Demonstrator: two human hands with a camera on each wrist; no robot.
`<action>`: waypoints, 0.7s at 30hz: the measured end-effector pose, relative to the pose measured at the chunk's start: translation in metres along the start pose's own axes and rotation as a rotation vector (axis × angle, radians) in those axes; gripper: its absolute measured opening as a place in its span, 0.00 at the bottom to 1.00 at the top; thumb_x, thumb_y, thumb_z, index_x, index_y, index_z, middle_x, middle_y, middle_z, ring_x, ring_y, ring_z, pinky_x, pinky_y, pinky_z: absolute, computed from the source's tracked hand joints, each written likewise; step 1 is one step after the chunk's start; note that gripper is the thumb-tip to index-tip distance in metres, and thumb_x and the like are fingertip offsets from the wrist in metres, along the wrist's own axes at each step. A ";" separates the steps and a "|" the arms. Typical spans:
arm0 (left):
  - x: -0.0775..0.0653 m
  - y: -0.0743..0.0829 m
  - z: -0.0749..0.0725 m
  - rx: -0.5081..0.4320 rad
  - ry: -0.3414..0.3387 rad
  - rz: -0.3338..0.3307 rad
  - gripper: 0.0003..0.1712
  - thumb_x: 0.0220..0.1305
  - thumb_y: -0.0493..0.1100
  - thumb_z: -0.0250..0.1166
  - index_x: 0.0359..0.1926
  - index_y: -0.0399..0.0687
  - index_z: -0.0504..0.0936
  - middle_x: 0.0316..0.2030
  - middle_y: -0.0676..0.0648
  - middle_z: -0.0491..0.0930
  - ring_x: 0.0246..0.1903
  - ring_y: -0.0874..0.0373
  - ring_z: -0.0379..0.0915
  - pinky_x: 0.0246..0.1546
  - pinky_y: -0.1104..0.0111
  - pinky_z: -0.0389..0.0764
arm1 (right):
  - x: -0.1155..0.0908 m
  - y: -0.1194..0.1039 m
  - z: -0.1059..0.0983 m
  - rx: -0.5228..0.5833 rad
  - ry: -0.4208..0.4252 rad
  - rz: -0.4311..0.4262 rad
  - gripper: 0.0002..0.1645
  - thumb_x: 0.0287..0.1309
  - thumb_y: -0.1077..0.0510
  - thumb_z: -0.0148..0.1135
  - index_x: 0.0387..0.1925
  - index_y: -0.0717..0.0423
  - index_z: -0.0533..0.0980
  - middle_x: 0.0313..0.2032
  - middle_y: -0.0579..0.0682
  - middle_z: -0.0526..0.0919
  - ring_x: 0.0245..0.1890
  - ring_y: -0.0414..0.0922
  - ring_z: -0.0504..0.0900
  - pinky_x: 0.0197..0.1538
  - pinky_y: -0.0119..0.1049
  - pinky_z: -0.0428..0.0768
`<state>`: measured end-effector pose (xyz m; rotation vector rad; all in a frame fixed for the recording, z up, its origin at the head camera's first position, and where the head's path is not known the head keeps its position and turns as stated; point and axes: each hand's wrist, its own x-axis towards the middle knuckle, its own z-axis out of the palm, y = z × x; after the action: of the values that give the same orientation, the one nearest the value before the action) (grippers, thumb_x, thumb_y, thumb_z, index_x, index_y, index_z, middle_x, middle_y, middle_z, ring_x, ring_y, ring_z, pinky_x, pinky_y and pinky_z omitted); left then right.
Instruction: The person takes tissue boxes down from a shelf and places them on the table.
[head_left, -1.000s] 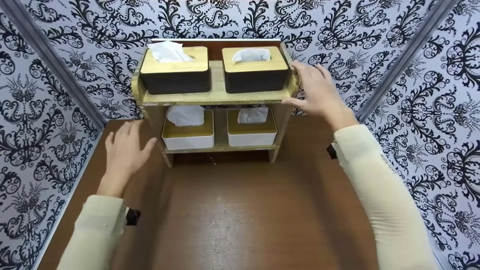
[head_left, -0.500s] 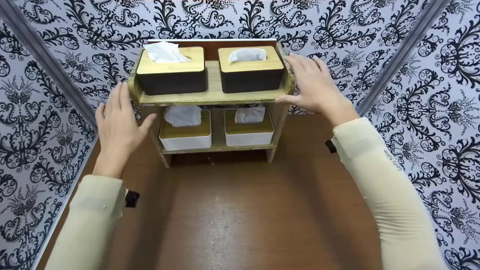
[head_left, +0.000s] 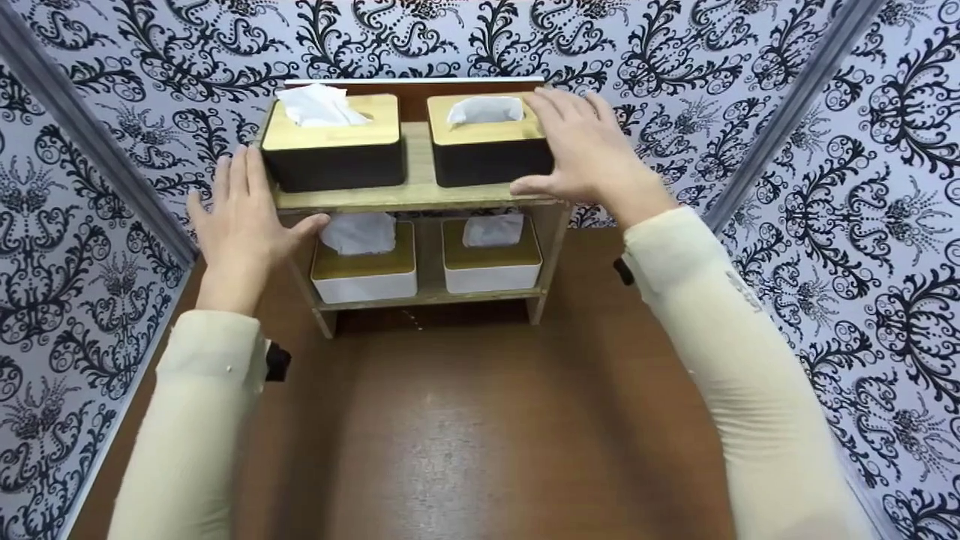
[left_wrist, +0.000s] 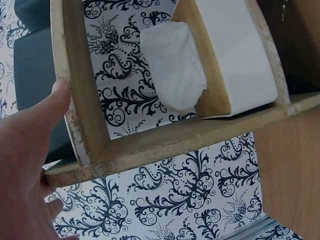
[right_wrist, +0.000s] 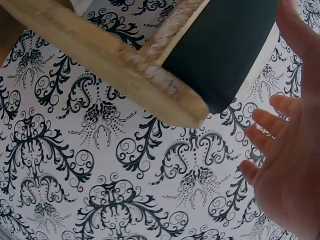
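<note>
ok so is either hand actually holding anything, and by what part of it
The left hand touches the wooden shelf unit, thumb on the upper board's front edge near its left end; whether it grips cannot be told. The right hand holds nothing.

A left white tissue box [head_left: 365, 287] and a right white tissue box [head_left: 493, 280], both topped with wooden lids, sit side by side but apart, a tissue rising from each. Black scrollwork on white covers the back wall [head_left: 697, 52], left wall [head_left: 37, 262] and right wall [head_left: 892, 247], with gray strips [head_left: 795, 112] marking the corners. Light gleams off the brown bench [head_left: 442, 442] in the foreground.
</note>
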<state>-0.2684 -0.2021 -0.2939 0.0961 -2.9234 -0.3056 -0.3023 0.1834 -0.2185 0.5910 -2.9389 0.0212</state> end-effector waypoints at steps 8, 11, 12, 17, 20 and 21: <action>0.007 0.001 0.002 -0.025 0.005 -0.052 0.79 0.45 0.83 0.59 0.75 0.44 0.22 0.77 0.39 0.25 0.77 0.40 0.28 0.71 0.32 0.31 | 0.027 -0.016 -0.007 -0.016 -0.043 -0.016 0.71 0.44 0.19 0.59 0.78 0.45 0.37 0.78 0.49 0.42 0.78 0.52 0.42 0.78 0.57 0.33; 0.008 0.001 0.006 -0.042 0.018 -0.069 0.80 0.44 0.83 0.59 0.75 0.43 0.23 0.77 0.38 0.26 0.77 0.39 0.29 0.71 0.32 0.32 | 0.036 -0.020 -0.009 0.016 -0.067 -0.005 0.72 0.43 0.19 0.59 0.78 0.43 0.37 0.78 0.48 0.42 0.78 0.51 0.42 0.78 0.56 0.33; 0.008 0.001 0.007 -0.051 0.023 -0.072 0.80 0.44 0.83 0.59 0.75 0.43 0.23 0.77 0.38 0.25 0.77 0.39 0.29 0.71 0.32 0.32 | 0.039 -0.020 -0.011 0.024 -0.076 -0.003 0.71 0.43 0.19 0.59 0.78 0.43 0.37 0.78 0.48 0.42 0.78 0.51 0.42 0.79 0.56 0.33; 0.011 0.003 0.012 -0.046 0.053 -0.075 0.79 0.43 0.85 0.56 0.76 0.45 0.24 0.77 0.40 0.26 0.77 0.41 0.28 0.71 0.32 0.33 | 0.054 -0.020 -0.015 0.065 -0.105 0.006 0.69 0.45 0.17 0.55 0.78 0.43 0.39 0.78 0.46 0.41 0.78 0.50 0.41 0.78 0.56 0.33; 0.012 0.005 0.012 -0.045 0.056 -0.074 0.79 0.43 0.85 0.56 0.76 0.47 0.23 0.77 0.41 0.25 0.77 0.42 0.28 0.71 0.32 0.33 | 0.060 -0.020 -0.014 0.079 -0.112 0.004 0.67 0.47 0.17 0.54 0.78 0.43 0.40 0.78 0.46 0.41 0.78 0.49 0.41 0.79 0.56 0.33; 0.012 0.006 0.013 -0.049 0.056 -0.074 0.78 0.43 0.85 0.56 0.76 0.47 0.23 0.77 0.41 0.25 0.77 0.42 0.28 0.71 0.32 0.33 | 0.062 -0.020 -0.014 0.084 -0.116 0.004 0.67 0.47 0.17 0.54 0.78 0.43 0.40 0.78 0.46 0.41 0.79 0.49 0.41 0.79 0.55 0.33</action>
<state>-0.2831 -0.1949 -0.3027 0.2031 -2.8591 -0.3793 -0.3496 0.1418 -0.1958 0.6183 -3.0642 0.1149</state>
